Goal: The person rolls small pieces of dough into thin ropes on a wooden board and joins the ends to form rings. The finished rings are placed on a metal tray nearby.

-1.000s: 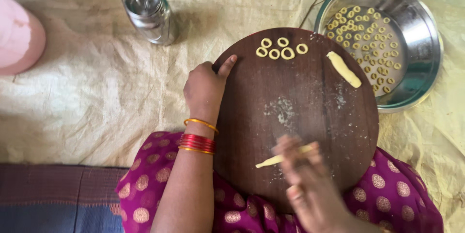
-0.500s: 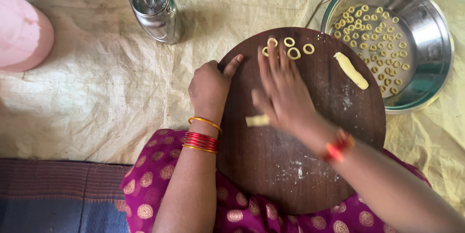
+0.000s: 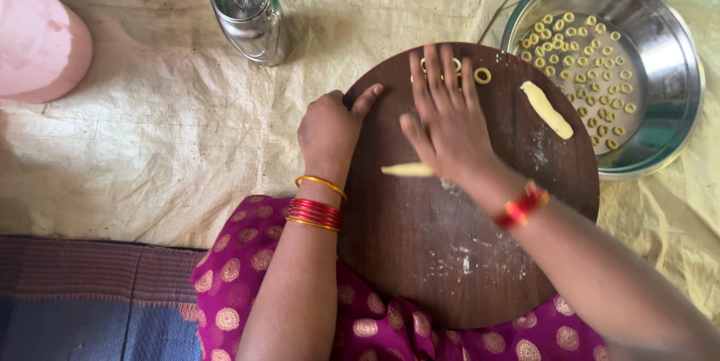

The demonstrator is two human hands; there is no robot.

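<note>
Right hand [image 3: 448,117] flat, fingers spread, pressing soft dough strip [image 3: 407,170] mid-board. Left hand [image 3: 330,127] curled on round board [image 3: 420,256] left edge. Pliable, light, easily torn; best rolled under palm.

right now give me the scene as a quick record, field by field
left hand: grips the left rim of the round wooden board
right hand: flat on the dough strip, palm down
rings on board: one dough ring clear, others under the fingers
spare dough piece: on the board, right side
steel bowl: holds many rings
steel can: upper left, lidded
</note>
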